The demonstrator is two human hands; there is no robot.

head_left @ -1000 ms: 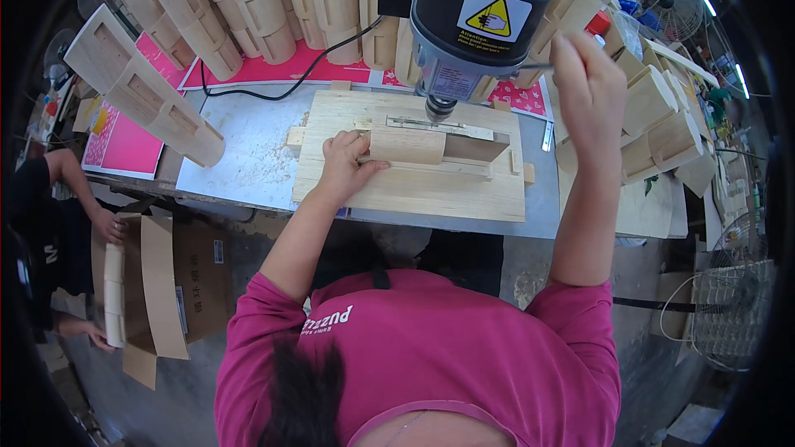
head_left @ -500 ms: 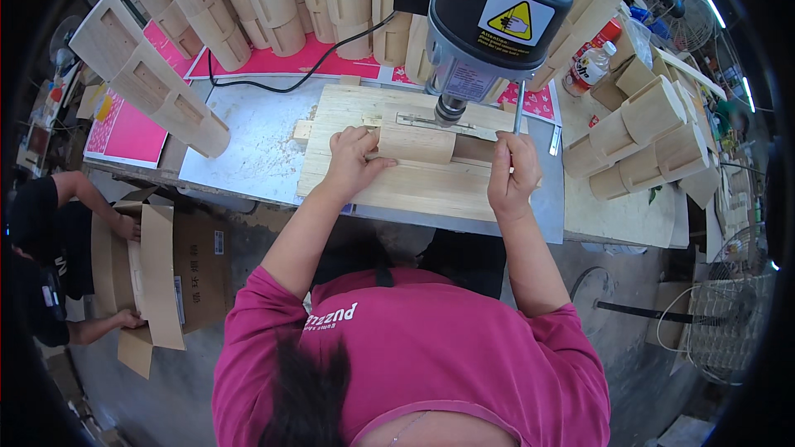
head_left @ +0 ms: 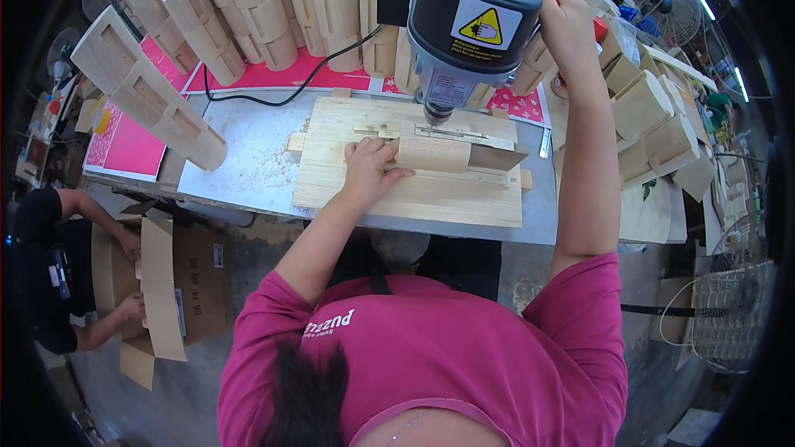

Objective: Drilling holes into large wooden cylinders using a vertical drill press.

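The left hand's fingers (head_left: 370,149) are bent over the left end of a pale, rounded wooden piece (head_left: 435,154), with the thumb stretched along its near edge, holding it against a flat wooden board (head_left: 397,203) that spreads beneath them. Just right of those fingers, past the piece, a brown panel (head_left: 495,157) stands on the board. Beyond and to the right of the fingertips, the chuck (head_left: 437,113) of a drill press (head_left: 447,12) hangs near the piece's far side; whether it touches cannot be told. The right hand (head_left: 571,29), raised well beyond and right of the left, is curled beside the drill's housing; its fingertips are hidden, so what they grip cannot be told. Farther out, left of the left hand, a black cord (head_left: 273,103) crosses the metal-topped table (head_left: 248,136), and a notched wooden column (head_left: 153,91) leans there. More wooden columns (head_left: 265,12) stand beyond both hands' work. Well to the left of the fingers, a co-worker's hands (head_left: 131,307) reach into a carton (head_left: 203,290).
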